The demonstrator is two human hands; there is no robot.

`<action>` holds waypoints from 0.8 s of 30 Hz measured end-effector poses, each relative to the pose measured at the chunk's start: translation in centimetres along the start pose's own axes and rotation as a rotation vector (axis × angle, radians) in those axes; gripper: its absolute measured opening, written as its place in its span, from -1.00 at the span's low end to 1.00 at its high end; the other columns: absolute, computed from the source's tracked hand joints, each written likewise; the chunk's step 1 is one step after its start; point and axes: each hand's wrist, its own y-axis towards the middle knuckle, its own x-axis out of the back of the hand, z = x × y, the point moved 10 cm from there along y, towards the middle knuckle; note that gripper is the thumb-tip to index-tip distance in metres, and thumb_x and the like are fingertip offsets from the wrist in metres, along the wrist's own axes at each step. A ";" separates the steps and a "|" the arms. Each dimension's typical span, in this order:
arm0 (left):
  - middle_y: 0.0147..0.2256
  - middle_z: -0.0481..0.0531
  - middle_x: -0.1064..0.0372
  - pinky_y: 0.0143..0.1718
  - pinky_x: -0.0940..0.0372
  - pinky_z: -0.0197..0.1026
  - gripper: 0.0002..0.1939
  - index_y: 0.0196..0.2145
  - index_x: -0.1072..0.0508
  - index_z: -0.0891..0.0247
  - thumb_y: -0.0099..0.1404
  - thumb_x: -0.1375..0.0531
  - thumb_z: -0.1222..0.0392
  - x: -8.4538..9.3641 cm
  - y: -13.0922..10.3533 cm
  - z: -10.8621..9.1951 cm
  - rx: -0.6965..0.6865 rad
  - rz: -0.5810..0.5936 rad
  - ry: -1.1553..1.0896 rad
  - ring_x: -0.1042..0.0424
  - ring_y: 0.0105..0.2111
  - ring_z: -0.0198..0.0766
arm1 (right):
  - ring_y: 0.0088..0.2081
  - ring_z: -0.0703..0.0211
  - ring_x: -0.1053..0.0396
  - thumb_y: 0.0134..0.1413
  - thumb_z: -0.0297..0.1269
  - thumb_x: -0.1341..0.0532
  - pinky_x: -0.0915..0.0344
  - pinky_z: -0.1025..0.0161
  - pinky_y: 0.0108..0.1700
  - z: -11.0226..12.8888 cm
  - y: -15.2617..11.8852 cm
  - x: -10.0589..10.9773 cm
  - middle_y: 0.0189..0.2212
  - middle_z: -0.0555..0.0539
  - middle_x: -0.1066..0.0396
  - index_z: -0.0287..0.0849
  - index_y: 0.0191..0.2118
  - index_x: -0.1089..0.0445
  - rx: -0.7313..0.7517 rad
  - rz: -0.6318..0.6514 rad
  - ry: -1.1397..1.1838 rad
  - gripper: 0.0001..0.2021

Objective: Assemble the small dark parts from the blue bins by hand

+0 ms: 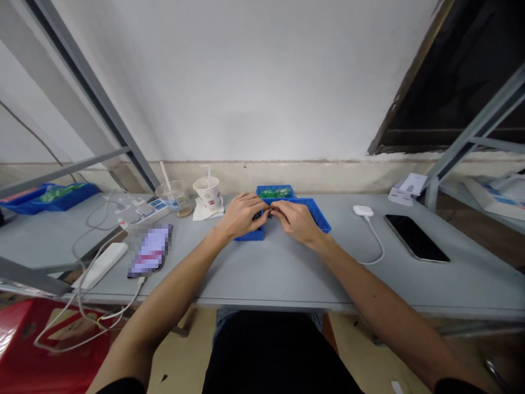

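My left hand [245, 214] and my right hand [296, 220] meet at the fingertips over the middle of the grey table [279, 273]. Both are closed in a pinch around a tiny dark piece [269, 211], too small to make out. Beneath my left hand is a blue bin [251, 236] with small dark items, mostly covered by the fingers. Another blue bin [322, 217] sits behind and beside my right hand, its contents largely hidden. Farther back, a blue bin [275, 187] holds green packets [274, 193].
A paper cup [207, 196] and a plastic cup [175, 200] with straws stand at back left. Nearer are a power strip [153, 210], a lit phone [151, 249] and cables. A white case [363, 211] and a dark phone [416, 237] lie at right.
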 end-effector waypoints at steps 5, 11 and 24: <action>-0.23 0.09 -0.59 -0.08 -0.29 -0.03 -0.71 -0.17 -0.55 0.23 0.53 -0.03 0.15 -0.3 -0.1 0.0 -0.001 0.010 -0.008 -0.50 -0.18 -0.13 | -0.09 0.07 -0.51 0.49 -0.26 -0.02 -0.34 0.19 -0.01 0.0 0.1 0.1 -0.12 -0.16 -0.57 -0.14 -0.05 -0.43 -0.019 -0.006 -0.012 -0.76; -0.15 0.12 -0.59 -0.08 -0.30 -0.03 -0.70 -0.15 -0.55 0.24 0.54 -0.02 0.17 -0.6 -0.1 -0.4 -0.024 0.022 -0.010 -0.51 -0.13 -0.11 | -0.19 0.09 -0.47 0.49 -0.27 0.00 -0.26 0.25 -0.12 -0.7 0.1 -0.7 -0.22 -0.15 -0.55 -0.15 -0.15 -0.39 -0.095 0.020 -0.017 -0.76; -0.31 0.08 -0.54 -0.15 -0.29 -0.08 -0.74 -0.24 -0.52 0.25 0.48 -0.05 0.18 -0.5 -0.2 0.8 0.020 -0.002 0.026 -0.49 -0.24 -0.13 | -0.14 0.04 -0.49 0.45 -0.27 -0.08 -0.31 0.20 -0.07 -0.6 0.2 -0.7 -0.19 -0.14 -0.55 -0.11 -0.10 -0.38 -0.067 -0.048 0.042 -0.85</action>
